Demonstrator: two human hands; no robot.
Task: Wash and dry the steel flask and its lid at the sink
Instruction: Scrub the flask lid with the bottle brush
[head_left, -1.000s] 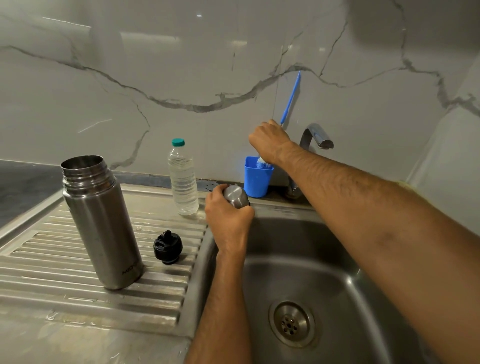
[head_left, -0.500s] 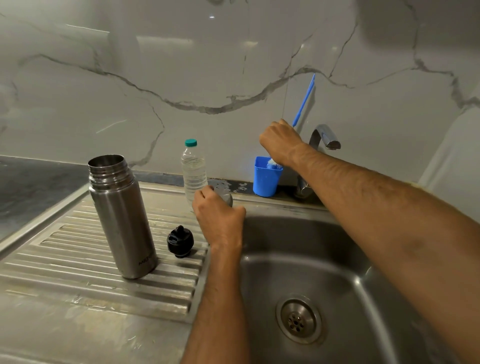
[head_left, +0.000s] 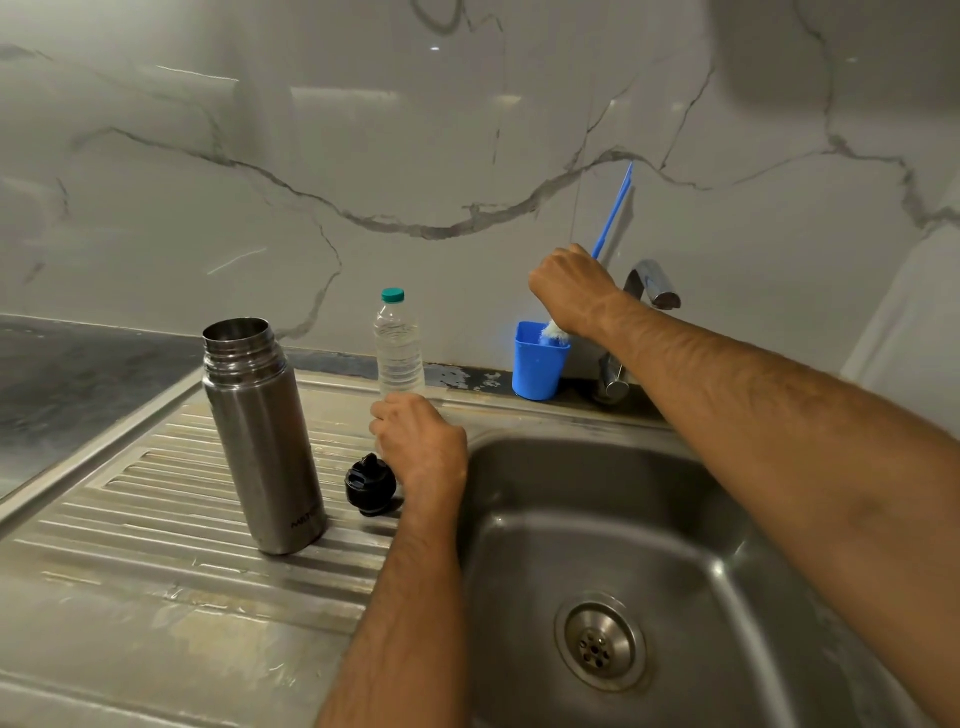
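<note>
While the steel flask (head_left: 262, 436) is left standing upright and uncapped on the ribbed drainboard (head_left: 156, 519) at the left of the frame, its black stopper (head_left: 370, 485) is seen lying just right of it. The left hand (head_left: 421, 447) is held at centre frame with its grip curled downward beside the stopper; whether anything is grasped cannot be told. The right hand (head_left: 574, 291), at upper right, is clenched around a blue brush handle (head_left: 615, 208) rising from a blue cup (head_left: 537, 364) beside the tap (head_left: 649, 286). A clear water bottle (head_left: 397, 345) is set behind the left hand.
</note>
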